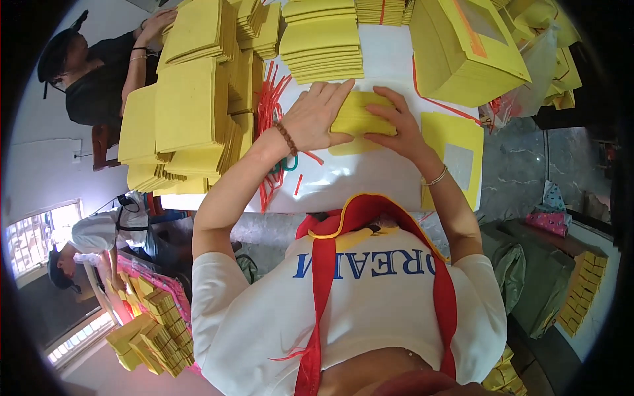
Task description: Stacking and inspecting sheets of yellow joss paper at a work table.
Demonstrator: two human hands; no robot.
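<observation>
A white table (389, 59) fills the upper middle of the view, its bare top showing between heaps of yellow paper. The largest heaps are the tall stacks (191, 105) on the person's left, fanned and leaning against one another, with further stacks (321, 39) along the far edge. On the right stands a pile of yellow envelopes (465, 53) with clear windows, and one flat envelope (456, 155) lies alone near the table's right edge, just beside the right wrist. A bundle of red strips (269, 109) trails down the table between the left stacks and the left forearm, with a few loose strips scattered on the white top. At the centre of the table lies a folded yellow sheet (360, 122), and both hands are on it. The left hand (317, 119) lies nearly flat, fingers stretched and pressed on the sheet's left part, thumb at its near edge; it grips nothing. The right hand (396, 125) is also spread open, fingers bent over the sheet's right side and top edge, pressing rather than clasping. A bead bracelet (286, 138) circles the left wrist and a thin bangle (436, 177) the right. Another person (92, 72) sits at the far left corner, reaching toward the stacks, and a third bends over more yellow stacks lower left.
</observation>
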